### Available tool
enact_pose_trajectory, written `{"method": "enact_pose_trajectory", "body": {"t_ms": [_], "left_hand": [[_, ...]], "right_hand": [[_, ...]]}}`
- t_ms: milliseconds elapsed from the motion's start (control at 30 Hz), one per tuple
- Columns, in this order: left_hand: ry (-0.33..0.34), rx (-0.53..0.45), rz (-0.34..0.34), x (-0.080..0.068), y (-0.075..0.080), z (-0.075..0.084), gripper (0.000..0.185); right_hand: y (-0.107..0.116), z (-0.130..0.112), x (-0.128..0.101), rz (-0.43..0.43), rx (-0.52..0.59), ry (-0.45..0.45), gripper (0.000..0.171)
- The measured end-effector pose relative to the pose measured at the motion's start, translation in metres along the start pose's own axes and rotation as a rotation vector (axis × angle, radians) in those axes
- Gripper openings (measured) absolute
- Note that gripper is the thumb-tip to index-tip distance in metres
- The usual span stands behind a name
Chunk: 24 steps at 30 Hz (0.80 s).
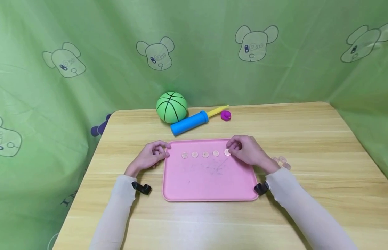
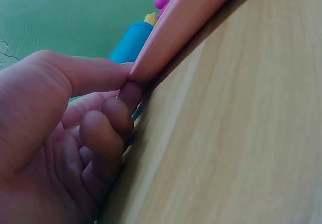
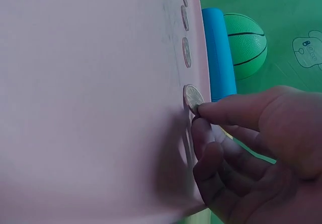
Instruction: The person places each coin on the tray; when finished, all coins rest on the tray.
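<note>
A pink tray (image 1: 209, 184) lies in the middle of the wooden table (image 1: 306, 139). Several coins stand in a row along its far side, from the leftmost coin (image 1: 185, 155) to the rightmost coin (image 1: 227, 152). My right hand (image 1: 232, 150) has curled fingers, and thumb and forefinger pinch the edge of that rightmost coin (image 3: 192, 97), which lies flat on the tray (image 3: 75, 108). My left hand (image 1: 163, 153) holds the tray's far left corner. In the left wrist view, thumb and a finger (image 2: 130, 80) pinch the tray rim (image 2: 186, 17).
A green ball (image 1: 171, 107), a blue pump with a yellow handle (image 1: 189, 123) and a small purple piece (image 1: 225, 115) lie behind the tray. A few loose coins (image 1: 282, 161) sit on the table right of my right hand. Green cloth hangs all round.
</note>
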<state>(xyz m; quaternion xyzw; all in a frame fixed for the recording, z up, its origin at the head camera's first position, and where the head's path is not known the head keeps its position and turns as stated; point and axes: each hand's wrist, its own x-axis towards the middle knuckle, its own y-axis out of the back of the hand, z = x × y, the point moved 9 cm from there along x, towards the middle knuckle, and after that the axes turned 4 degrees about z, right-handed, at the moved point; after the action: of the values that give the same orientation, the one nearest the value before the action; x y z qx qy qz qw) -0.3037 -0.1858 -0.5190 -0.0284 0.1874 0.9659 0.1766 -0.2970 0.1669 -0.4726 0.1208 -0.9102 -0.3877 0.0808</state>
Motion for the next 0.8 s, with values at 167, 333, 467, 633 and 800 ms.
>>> {"method": "enact_pose_trajectory", "body": {"t_ms": [167,333,467,633,800], "left_hand": [[0.0,0.003,0.003,-0.001,0.0,0.0,0.032],[0.003,0.002,0.003,-0.001,0.0,0.0,0.032],[0.007,-0.005,0.002,-0.001,0.0,0.001,0.031],[0.005,-0.006,-0.002,-0.001,-0.001,0.001,0.031],[0.005,-0.002,-0.002,-0.001,-0.002,0.001,0.031]], "right_hand": [[0.004,-0.002,-0.002,0.002,0.003,-0.008,0.015],[0.015,-0.004,-0.007,0.012,0.009,-0.034,0.017],[0.027,-0.004,-0.014,0.032,0.022,-0.056,0.019],[0.04,0.004,-0.023,0.075,0.053,-0.101,0.021],[0.05,0.012,-0.028,0.128,0.059,-0.113,0.019]]}}
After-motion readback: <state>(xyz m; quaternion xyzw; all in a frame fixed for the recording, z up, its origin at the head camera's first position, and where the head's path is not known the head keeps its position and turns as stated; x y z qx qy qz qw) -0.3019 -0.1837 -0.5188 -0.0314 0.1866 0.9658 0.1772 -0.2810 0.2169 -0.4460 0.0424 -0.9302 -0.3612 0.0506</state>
